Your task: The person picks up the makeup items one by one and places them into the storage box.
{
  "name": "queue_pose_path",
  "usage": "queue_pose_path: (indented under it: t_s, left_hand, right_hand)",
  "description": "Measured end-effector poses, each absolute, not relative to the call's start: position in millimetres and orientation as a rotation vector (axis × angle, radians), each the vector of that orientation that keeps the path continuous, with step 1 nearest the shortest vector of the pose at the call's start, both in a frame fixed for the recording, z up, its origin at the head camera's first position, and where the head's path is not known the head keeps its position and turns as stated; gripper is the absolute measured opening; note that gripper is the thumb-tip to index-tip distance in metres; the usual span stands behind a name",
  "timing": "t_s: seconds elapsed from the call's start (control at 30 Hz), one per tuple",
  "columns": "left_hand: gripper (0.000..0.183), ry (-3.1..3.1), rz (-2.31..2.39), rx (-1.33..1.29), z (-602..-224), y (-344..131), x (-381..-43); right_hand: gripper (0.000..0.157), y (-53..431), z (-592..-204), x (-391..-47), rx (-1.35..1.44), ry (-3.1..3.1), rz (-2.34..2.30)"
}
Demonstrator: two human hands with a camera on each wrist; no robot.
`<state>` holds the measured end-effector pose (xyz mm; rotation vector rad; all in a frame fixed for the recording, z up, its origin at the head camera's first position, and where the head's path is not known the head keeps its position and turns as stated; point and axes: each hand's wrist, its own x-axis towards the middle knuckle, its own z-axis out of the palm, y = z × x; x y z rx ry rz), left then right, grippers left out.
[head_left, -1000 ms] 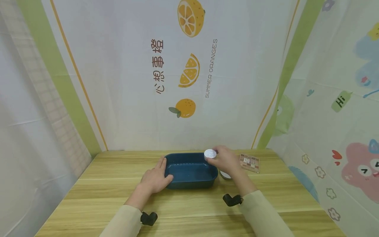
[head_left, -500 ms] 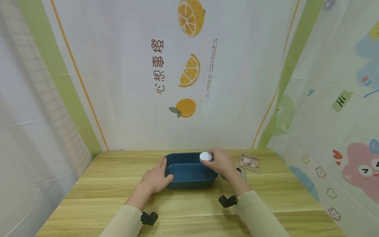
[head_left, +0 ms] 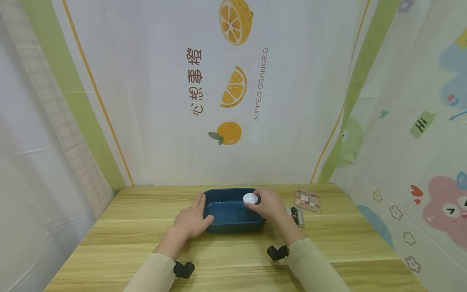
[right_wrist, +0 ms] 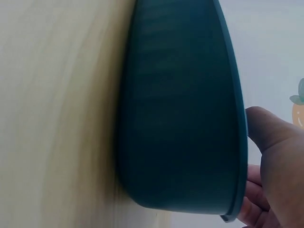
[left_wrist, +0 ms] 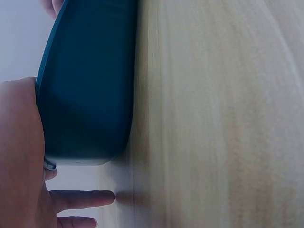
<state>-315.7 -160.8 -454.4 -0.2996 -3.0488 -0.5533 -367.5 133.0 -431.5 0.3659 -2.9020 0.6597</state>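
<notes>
My right hand (head_left: 270,205) holds a small round container with a shiny white top (head_left: 250,198) over the right end of a dark blue basin (head_left: 235,228). Its exact kind is too small to tell. In the right wrist view, the basin wall (right_wrist: 185,118) hides this container, and part of my right hand (right_wrist: 287,171) shows beyond the rim. My left hand (head_left: 191,221) rests against the basin's left end, thumb at the rim. In the left wrist view, straight fingers (left_wrist: 83,199) extend past the basin's end wall (left_wrist: 90,95).
Right of the basin lie a black and a silver tube (head_left: 300,217), side by side, with a white round thing (head_left: 288,211) partly hidden by my right wrist. A checked brown palette (head_left: 307,201) lies behind them on the wooden table (head_left: 226,259). A printed curtain (head_left: 164,154) hangs behind.
My right hand has moved left and slightly nearer with the white-topped container, further over the basin. The tubes have come into view behind the wrist. My left hand stays put.
</notes>
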Motion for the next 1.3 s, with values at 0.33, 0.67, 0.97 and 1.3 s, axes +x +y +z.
queue_pose_path:
  t_s: [0.33, 0.67, 0.97, 1.3]
  left_hand:
    - [0.089, -3.045, -0.556, -0.298, -455, -160, -316]
    - [0.088, -3.042, -0.552, -0.306, -456, -161, -316]
    - [0.089, -3.032, -0.544, -0.302, -460, -161, -319]
    - [0.089, -3.037, -0.562, -0.300, -458, -161, -317]
  right_hand:
    - [0.054, 130, -438, -368, 0.371, -2.907, 0.584]
    - [0.058, 123, -442, -370, 0.430, -2.901, 0.342]
    - [0.047, 117, -442, -370, 0.466, -2.895, 0.130]
    - [0.046, 111, -445, -373, 0.403, -2.951, 0.096]
